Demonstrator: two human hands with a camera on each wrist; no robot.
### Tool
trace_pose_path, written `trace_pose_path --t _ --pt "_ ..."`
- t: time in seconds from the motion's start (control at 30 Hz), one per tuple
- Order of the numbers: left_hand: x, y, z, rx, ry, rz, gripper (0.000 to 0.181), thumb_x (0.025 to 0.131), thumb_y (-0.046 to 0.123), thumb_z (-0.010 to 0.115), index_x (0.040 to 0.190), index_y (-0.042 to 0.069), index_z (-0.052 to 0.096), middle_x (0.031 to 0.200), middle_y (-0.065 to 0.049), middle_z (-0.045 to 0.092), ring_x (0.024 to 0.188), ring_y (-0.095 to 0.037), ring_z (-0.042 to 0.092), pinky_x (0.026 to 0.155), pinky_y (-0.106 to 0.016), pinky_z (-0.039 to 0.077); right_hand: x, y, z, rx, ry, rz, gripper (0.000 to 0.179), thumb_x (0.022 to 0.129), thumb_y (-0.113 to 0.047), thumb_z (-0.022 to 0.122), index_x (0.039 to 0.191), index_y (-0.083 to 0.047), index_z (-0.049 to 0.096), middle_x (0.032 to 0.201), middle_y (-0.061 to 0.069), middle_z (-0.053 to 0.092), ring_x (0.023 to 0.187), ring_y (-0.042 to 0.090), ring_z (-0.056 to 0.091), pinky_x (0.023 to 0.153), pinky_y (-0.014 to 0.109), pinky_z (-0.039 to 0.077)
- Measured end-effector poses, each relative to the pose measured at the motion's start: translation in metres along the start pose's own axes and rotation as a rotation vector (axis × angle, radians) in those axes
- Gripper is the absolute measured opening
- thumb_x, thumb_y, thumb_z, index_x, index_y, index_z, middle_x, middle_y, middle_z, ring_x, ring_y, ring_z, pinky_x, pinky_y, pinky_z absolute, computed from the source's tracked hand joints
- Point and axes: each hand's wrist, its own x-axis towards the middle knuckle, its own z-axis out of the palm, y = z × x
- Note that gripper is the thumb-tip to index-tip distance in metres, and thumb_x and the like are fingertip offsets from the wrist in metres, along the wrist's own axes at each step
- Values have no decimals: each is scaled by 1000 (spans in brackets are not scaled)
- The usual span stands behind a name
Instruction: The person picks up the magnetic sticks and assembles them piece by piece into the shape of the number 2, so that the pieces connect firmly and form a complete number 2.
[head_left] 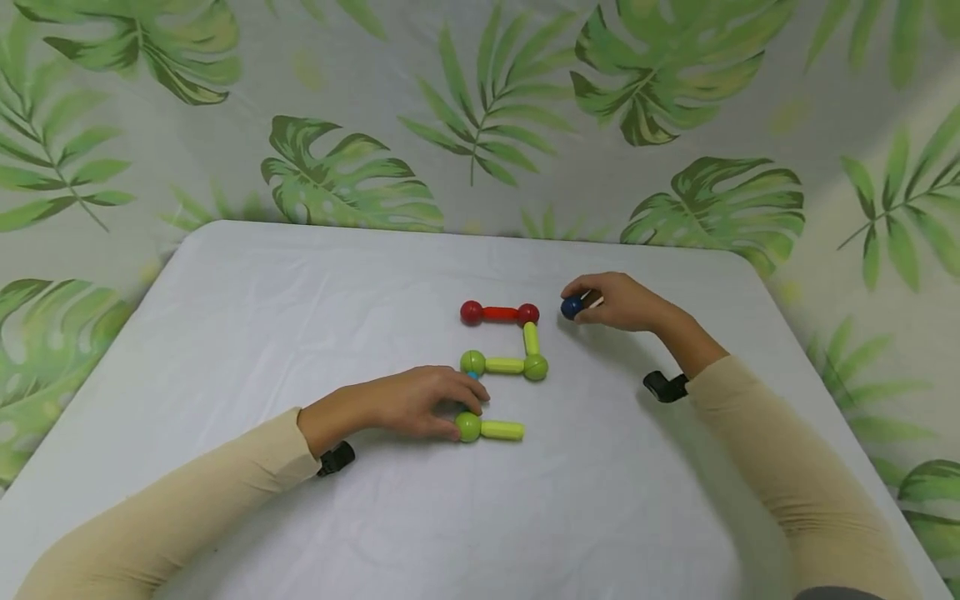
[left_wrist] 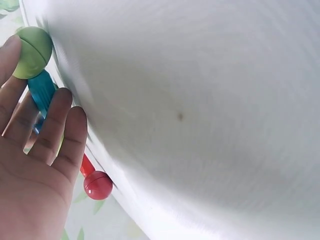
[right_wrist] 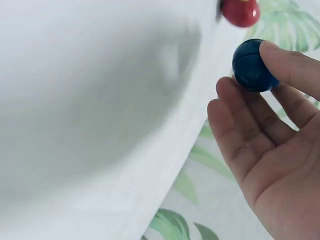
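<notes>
My left hand [head_left: 423, 402] pinches a green ball [head_left: 468, 427] between thumb and fingers. From that ball a light-green rod [head_left: 502, 430] points right, and a blue rod [left_wrist: 42, 92] runs up behind my fingers toward another green ball [head_left: 472, 362]. A second light-green rod [head_left: 505, 365] links that one to a green ball [head_left: 536, 367] on the right. An upright light-green rod [head_left: 531, 338] rises from there to a red ball [head_left: 528, 314], joined by a red rod [head_left: 498, 313] to another red ball [head_left: 471, 312]. My right hand [head_left: 622, 302] holds a dark blue ball [right_wrist: 252, 65] between thumb and fingers, right of the red ball.
A white cloth covers the table [head_left: 360, 283], whose far edge meets a leaf-patterned backdrop [head_left: 487, 108]. A black wrist camera [head_left: 666, 387] sits under my right wrist, and another black camera [head_left: 337, 458] under my left.
</notes>
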Motion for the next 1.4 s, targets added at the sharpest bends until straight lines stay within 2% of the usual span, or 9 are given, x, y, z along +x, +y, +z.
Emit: trace_pose_path --t 0.1,0.23,0.4,0.63,0.97,1.2,1.4 --pt "-1 0 -1 7 5 3 30 88 14 73 118 12 70 137 -2 61 133 -24 52 114 -43 41 -31 -3 6 -1 15 -33 40 90 -8 70 129 -2 62 124 16 66 111 31 65 94 45 56" --pt "-1 -1 -1 0 0 1 31 88 15 73 119 13 70 137 -2 61 133 -24 52 114 -43 41 -67 -13 23 19 27 -109 40 87 -7 74 126 -4 64 120 11 69 102 22 66 88 39 58" --pt "2 -3 0 0 -4 3 31 89 15 73 119 13 70 137 -2 61 133 -23 52 114 -43 41 -91 -29 51 54 -23 -181 38 87 -10 75 123 -6 65 117 5 70 99 16 66 86 35 58" --pt "1 -3 0 -3 -1 0 31 89 14 73 120 13 70 138 -3 61 133 -24 51 114 -44 40 -93 -42 73 86 -38 -199 37 87 -13 75 122 -6 65 114 3 71 97 13 66 84 31 58" --pt "1 -3 0 -2 -2 -4 31 89 15 73 120 13 69 138 -2 60 133 -23 51 115 -44 40 -94 -52 86 134 -57 -165 34 87 -14 76 119 -11 66 109 0 70 92 8 62 81 27 58" --pt "1 -1 0 7 0 -10 31 89 15 72 119 13 69 138 -3 61 133 -24 52 114 -44 40 -92 -55 95 171 -91 -170 33 87 -17 76 118 -10 65 107 2 69 91 9 61 80 24 57" --pt "1 1 0 21 4 -2 30 89 16 72 119 12 69 138 -4 61 133 -24 52 115 -44 40 -92 -59 100 179 -83 -165 33 86 -17 77 116 -11 65 103 0 69 89 9 61 80 24 56"
